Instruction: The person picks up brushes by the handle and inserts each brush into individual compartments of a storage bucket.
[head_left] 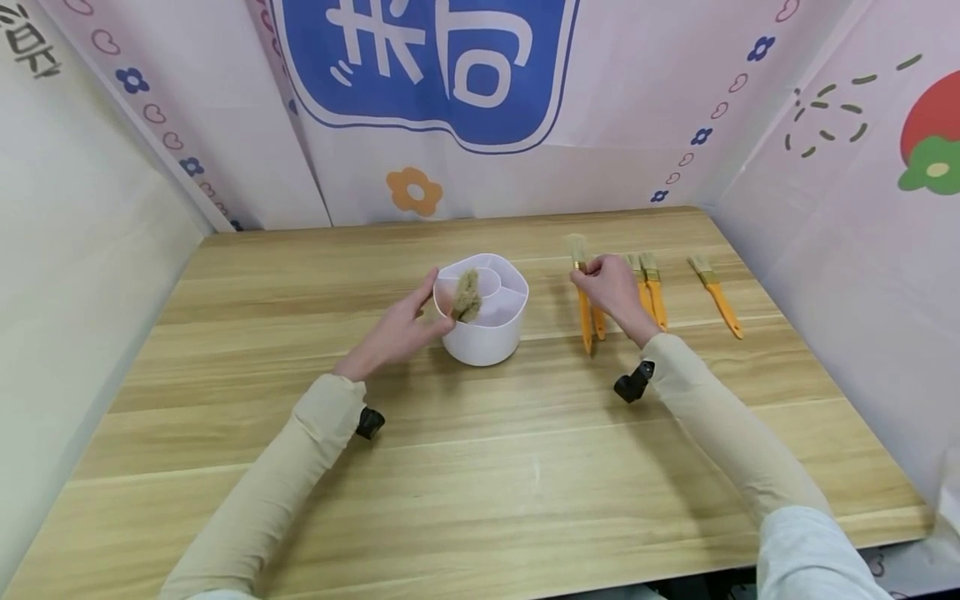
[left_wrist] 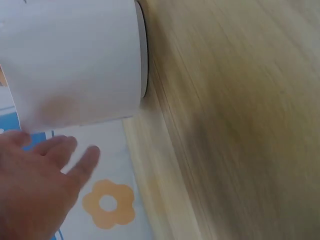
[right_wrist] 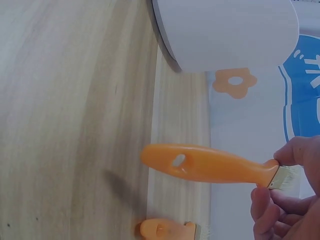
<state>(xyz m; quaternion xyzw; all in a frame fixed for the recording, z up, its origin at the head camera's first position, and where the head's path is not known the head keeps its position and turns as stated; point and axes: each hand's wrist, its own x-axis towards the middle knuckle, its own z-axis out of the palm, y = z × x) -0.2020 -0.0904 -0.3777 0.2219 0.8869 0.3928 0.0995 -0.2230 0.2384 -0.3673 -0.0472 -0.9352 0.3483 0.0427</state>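
The left hand (head_left: 393, 333), its fingers extended, touches the white, rounded, compartmented container (head_left: 483, 344) just to its right, where a tan bristle tuft (head_left: 467, 296) rises near that hand's thumb. The right hand (head_left: 613, 287) pinches an orange-handled flat paintbrush (head_left: 585, 321) just below its bristles, lifted off the wood-grain tabletop (head_left: 465, 500), with a strip of surface between brush and container. Other orange-handled brushes (head_left: 656, 302) lie beside and right of that hand, the outermost near the right edge, and a broad stretch runs from both hands to the near edge.
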